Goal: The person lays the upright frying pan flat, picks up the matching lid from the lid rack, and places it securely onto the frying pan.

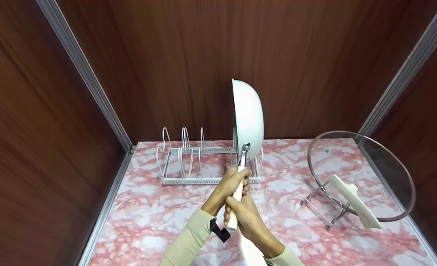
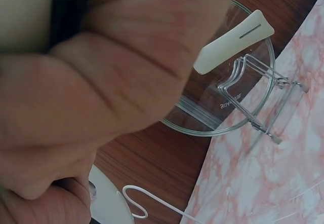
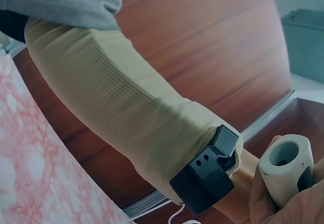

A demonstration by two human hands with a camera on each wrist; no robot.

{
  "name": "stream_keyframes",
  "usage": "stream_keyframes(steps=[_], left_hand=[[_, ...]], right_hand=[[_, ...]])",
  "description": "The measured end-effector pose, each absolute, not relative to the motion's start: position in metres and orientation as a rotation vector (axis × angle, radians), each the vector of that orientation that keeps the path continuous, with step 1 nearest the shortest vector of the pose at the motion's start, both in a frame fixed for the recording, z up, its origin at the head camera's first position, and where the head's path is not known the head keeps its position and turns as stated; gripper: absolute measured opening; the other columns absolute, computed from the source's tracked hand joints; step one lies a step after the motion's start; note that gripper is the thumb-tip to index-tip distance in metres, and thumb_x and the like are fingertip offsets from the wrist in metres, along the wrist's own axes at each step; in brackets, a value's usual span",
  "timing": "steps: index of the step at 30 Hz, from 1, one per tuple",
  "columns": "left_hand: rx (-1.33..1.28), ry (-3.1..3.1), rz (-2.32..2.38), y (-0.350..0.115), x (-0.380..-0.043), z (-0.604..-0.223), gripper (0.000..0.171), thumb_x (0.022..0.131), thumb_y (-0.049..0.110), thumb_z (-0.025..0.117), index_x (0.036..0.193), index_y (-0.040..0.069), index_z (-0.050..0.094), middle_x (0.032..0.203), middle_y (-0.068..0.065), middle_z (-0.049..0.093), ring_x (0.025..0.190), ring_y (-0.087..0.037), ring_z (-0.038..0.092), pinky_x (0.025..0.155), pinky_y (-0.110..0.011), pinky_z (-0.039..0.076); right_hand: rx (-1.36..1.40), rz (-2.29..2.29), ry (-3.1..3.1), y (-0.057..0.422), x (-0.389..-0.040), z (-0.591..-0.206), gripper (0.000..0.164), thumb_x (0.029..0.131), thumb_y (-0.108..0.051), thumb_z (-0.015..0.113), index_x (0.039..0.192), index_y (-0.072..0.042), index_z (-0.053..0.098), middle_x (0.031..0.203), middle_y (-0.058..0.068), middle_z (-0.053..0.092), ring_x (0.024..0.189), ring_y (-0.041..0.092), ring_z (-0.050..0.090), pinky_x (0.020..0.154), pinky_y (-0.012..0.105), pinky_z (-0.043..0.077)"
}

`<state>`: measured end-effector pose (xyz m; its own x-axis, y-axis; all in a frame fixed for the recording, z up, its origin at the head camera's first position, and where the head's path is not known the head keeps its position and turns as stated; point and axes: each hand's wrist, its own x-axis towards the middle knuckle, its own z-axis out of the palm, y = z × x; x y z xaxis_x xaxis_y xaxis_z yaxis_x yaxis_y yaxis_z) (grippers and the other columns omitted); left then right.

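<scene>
A white frying pan (image 1: 248, 114) is tipped on its side, its open face to the left, over the right end of a white wire rack (image 1: 192, 181). Both hands hold its cream handle (image 1: 238, 192). My left hand (image 1: 234, 181) grips the upper part, close below the metal joint, and my right hand (image 1: 243, 212) grips lower down, near the butt end. In the right wrist view the handle's hollow end (image 3: 286, 171) sticks out of the fingers. The left wrist view shows mostly the left hand (image 2: 111, 97), with a piece of the pan (image 2: 109, 198) below.
At the right, a glass lid (image 1: 384, 173) with a cream handle (image 1: 355, 201) leans on a wire stand (image 1: 318, 210). Several upright loops (image 1: 185, 138) rise from the rack's left half. Brown panels (image 1: 174, 66) enclose the pink marbled tabletop (image 1: 144, 221).
</scene>
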<state>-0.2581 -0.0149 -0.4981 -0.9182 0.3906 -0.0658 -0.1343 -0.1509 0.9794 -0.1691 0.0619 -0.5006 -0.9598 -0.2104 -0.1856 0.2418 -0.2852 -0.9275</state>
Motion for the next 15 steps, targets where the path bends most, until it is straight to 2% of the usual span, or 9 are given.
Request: stream_keyframes(steps=[9, 15], left_hand=[[0.293, 1.744, 2.15, -0.015, -0.2562, -0.4938, 0.014, 0.1, 0.015, 0.055, 0.087, 0.011, 0.05, 0.06, 0.006, 0.047, 0.044, -0.005, 0.047, 0.042, -0.018, 0.043], [0.305, 1.748, 2.151, -0.0141, -0.2556, -0.4911, 0.018, 0.101, 0.013, 0.054, 0.083, 0.012, 0.05, 0.059, 0.006, 0.047, 0.044, -0.005, 0.048, 0.043, -0.019, 0.044]], right_hand=[[0.04, -2.309, 1.682, 0.0619, -0.1672, -0.4964, 0.01, 0.09, -0.002, 0.053, 0.081, -0.007, 0.051, 0.054, -0.002, 0.052, 0.044, 0.009, 0.053, 0.044, 0.026, 0.051], [0.031, -2.3, 1.696, 0.0632, -0.1667, -0.4941, 0.015, 0.089, -0.002, 0.052, 0.076, -0.007, 0.051, 0.053, -0.002, 0.053, 0.043, 0.009, 0.054, 0.044, 0.026, 0.052]])
